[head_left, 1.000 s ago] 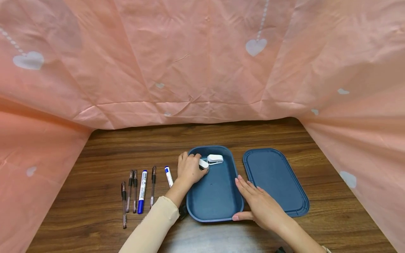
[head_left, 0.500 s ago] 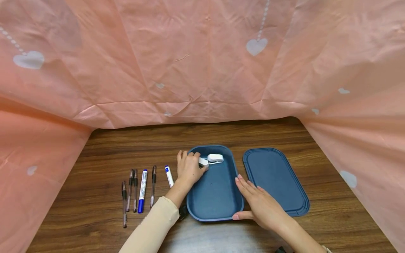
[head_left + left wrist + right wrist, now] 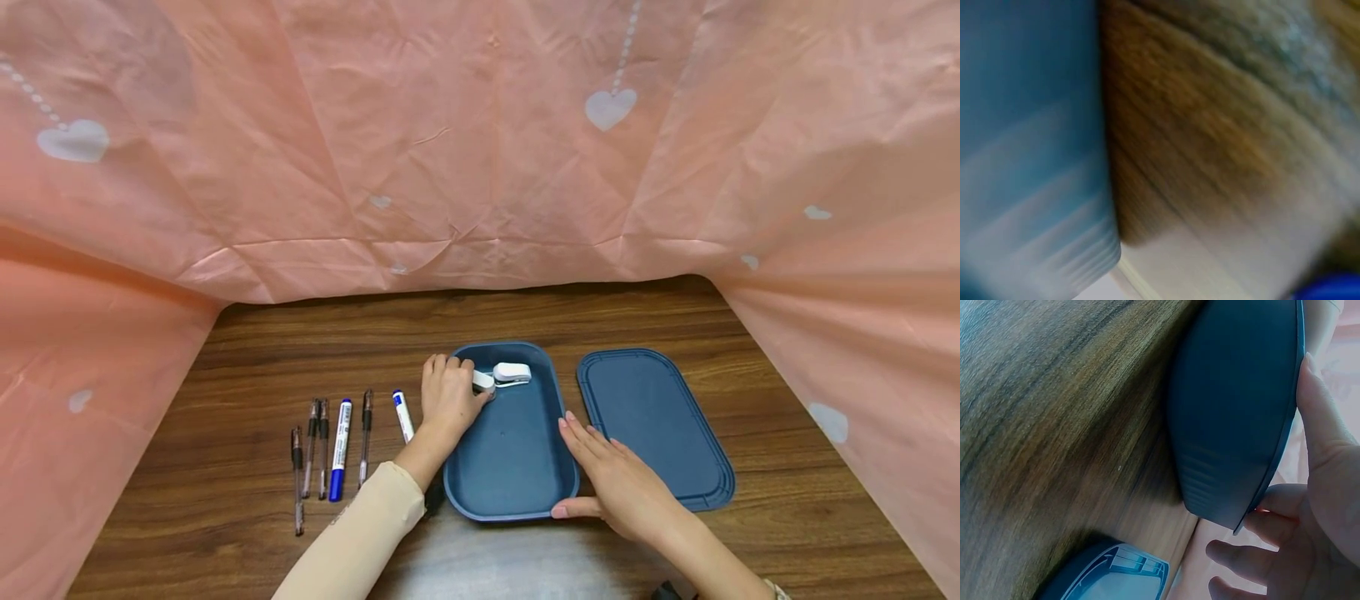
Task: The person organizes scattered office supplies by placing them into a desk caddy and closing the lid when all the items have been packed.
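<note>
My left hand point(image 3: 450, 402) reaches over the left rim of a dark blue plastic box point(image 3: 510, 475) in the head view. Thumb and fingers pinch a small white stapler-like object point(image 3: 483, 382), partly hidden by them. Right beside it in the box lies another such white object point(image 3: 512, 373) with a thin lower arm. On the box's right side, my right hand point(image 3: 618, 483) rests its straight fingers and spread thumb along the rim. The right wrist view has this hand point(image 3: 1325, 512) against the edge of the box point(image 3: 1235, 412). Only the box's outer wall point(image 3: 1029, 187) shows clearly in the left wrist view.
A flat blue lid point(image 3: 656, 425) lies to the right of the box. Several black-capped pens point(image 3: 365, 429) and a blue-and-white marker point(image 3: 341, 450) lie on the wooden table point(image 3: 225, 467) at left. Another marker point(image 3: 402, 415) is beside the left forearm. Pink cloth point(image 3: 480, 167) surrounds the table.
</note>
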`<action>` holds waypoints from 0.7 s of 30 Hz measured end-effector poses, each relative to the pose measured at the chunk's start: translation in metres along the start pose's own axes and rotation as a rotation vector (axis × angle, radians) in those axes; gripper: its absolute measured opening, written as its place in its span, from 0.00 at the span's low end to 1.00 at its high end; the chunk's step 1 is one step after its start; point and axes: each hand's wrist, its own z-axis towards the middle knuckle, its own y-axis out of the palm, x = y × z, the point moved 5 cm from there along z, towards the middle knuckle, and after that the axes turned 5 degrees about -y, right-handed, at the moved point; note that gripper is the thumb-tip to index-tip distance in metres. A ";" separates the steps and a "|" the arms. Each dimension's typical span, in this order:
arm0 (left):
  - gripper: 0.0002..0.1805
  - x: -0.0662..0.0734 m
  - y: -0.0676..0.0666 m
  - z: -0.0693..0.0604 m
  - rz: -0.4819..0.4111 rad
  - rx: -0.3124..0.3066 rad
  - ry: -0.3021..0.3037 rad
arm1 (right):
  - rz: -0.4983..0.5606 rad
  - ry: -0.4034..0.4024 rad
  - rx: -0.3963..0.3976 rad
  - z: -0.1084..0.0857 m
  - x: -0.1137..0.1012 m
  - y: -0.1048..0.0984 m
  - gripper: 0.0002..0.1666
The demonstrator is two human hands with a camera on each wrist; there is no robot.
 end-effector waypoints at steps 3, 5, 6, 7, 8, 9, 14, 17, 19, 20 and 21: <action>0.27 0.001 0.001 0.000 0.010 0.003 -0.001 | -0.002 -0.001 0.002 0.000 0.000 0.000 0.57; 0.28 0.001 0.000 0.001 0.012 0.003 -0.004 | -0.004 -0.001 0.004 0.000 0.001 0.000 0.57; 0.28 0.001 0.000 0.001 0.015 0.001 -0.006 | -0.006 -0.001 0.005 0.000 0.001 0.000 0.57; 0.28 0.002 0.000 0.001 0.018 0.001 -0.007 | -0.007 -0.001 0.006 0.000 0.000 0.000 0.57; 0.28 0.002 0.000 0.001 0.023 0.002 -0.007 | -0.009 -0.001 0.007 0.000 0.000 0.000 0.57; 0.28 0.002 0.000 0.001 0.027 0.002 -0.006 | -0.009 -0.001 0.008 -0.001 0.000 -0.001 0.57; 0.29 0.003 0.000 0.002 0.047 0.007 0.005 | -0.006 -0.002 0.012 -0.001 0.000 -0.001 0.56; 0.29 0.002 0.000 0.002 0.026 0.003 0.005 | -0.004 -0.003 0.011 -0.001 -0.001 -0.001 0.56; 0.29 0.000 0.000 0.001 -0.009 0.001 -0.001 | -0.001 -0.005 0.009 -0.001 -0.001 -0.001 0.56; 0.29 0.000 0.000 0.001 -0.032 -0.002 -0.005 | 0.002 -0.006 0.007 -0.001 -0.001 0.000 0.56; 0.29 -0.001 -0.001 0.001 -0.056 -0.004 -0.009 | 0.005 -0.007 0.007 -0.001 -0.001 0.000 0.57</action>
